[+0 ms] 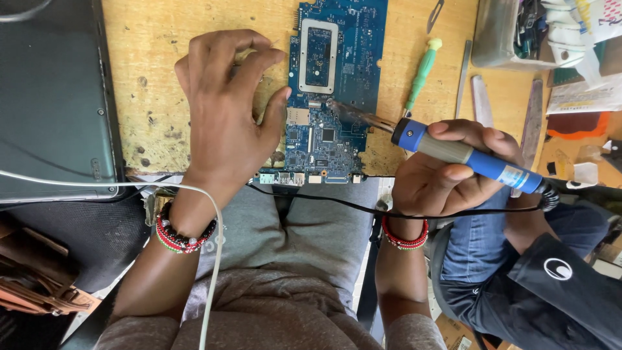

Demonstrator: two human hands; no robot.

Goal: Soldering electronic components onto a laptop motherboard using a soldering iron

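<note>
A dark closed laptop (55,97) lies at the far left of the scarred wooden bench (152,78), with a white cable (194,194) trailing across its near edge. Just right of it, the left hand (227,113) rests palm down on the bench, fingers loosely bent and holding nothing, its thumb pressed against the left edge of the blue circuit board (337,78); a beaded band circles the wrist. The board lies flat at the middle of the bench. To its right, the right hand (447,172) is closed around the blue handle of a soldering iron (453,152), the metal tip slanting left and down onto the board's middle. A green screwdriver (422,72) lies farther back, right of the board.
</note>
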